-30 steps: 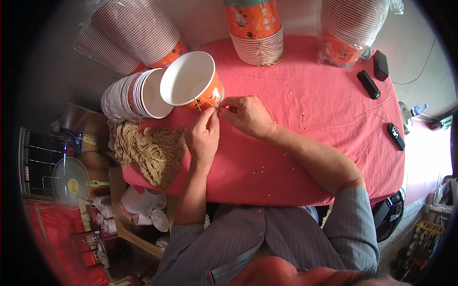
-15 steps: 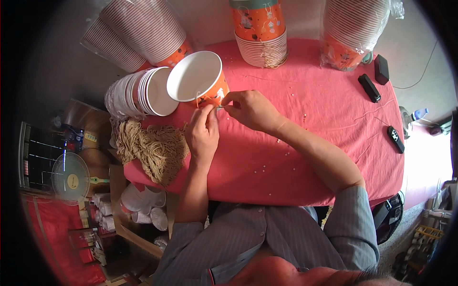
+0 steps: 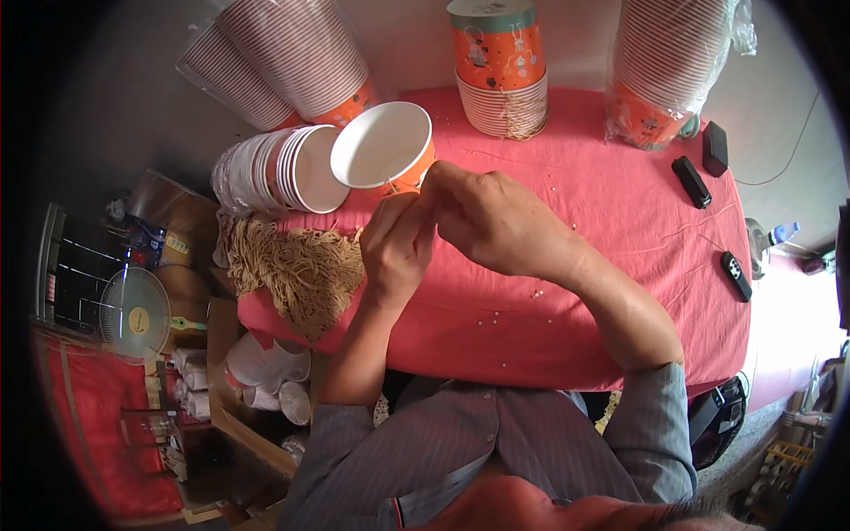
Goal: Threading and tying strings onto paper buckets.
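An orange paper bucket with a white inside (image 3: 381, 146) stands open and tilted at the table's middle left. A bit of beige cord (image 3: 392, 187) shows at its near wall, running toward my left fingers. My left hand (image 3: 396, 248) is closed in a pinch just in front of the bucket, on the cord as far as I can see. Against it, my right hand (image 3: 505, 221) is closed too, fingertips meeting the left ones; what they pinch is hidden. Left of my left forearm lies a thick heap of beige cords (image 3: 301, 274) at the table's edge.
Nested white buckets (image 3: 319, 170) lie left of the open one. Tall wrapped stacks (image 3: 301, 62) stand behind, another (image 3: 660, 71) far right. Upside-down orange buckets (image 3: 502, 66) with cords stand at the back. Black devices (image 3: 691, 182) lie on the right; small white beads (image 3: 496, 316) are scattered nearby.
My hands have come closer together and the right one has turned and risen, covering the pinch. The whole view has shifted slightly; the bucket still stands in front of my hands.
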Tool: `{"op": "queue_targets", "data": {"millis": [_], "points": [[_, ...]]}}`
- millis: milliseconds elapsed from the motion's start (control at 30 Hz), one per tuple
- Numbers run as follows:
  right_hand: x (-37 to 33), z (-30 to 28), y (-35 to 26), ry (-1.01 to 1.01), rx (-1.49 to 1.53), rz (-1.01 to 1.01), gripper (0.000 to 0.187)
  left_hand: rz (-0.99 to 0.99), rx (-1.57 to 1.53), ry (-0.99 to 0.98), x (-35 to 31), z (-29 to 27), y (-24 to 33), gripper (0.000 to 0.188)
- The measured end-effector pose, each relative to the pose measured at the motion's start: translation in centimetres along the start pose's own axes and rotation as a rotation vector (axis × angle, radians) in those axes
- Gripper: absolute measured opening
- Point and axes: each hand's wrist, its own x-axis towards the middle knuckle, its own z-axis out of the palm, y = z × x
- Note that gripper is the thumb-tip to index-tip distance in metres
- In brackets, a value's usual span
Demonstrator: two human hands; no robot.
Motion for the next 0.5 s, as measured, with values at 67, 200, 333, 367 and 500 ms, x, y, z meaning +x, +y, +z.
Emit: {"op": "queue_targets", "data": {"millis": [67, 200, 333, 367, 500], "points": [[0.1, -0.4, -0.3, 0.011, 0.082, 0.009, 0.019, 0.024, 0.069, 0.033, 0.1, -0.1, -0.4, 0.027], [0.3, -1.0, -1.1, 0.006, 0.185, 0.093, 0.016, 0.005, 0.087, 0.045, -0.2, -0.4, -1.8, 0.029], [0.3, -0.9, -0.5, -0.008, 0.381, 0.125, 0.011, 0.059, 0.136, 0.091, 0.0, 0.4, -2.7, 0.030], [0.3, -0.8, -0.5, -0.014, 0.461, 0.111, 0.011, 0.054, 0.192, 0.100, -0.2, 0.5, -3.2, 0.031], [0.2, -2.7, -2.4, -0.009, 0.802, 0.201, 0.011, -0.020, 0.329, 0.139, -1.1, 0.5, -5.2, 0.033]]}}
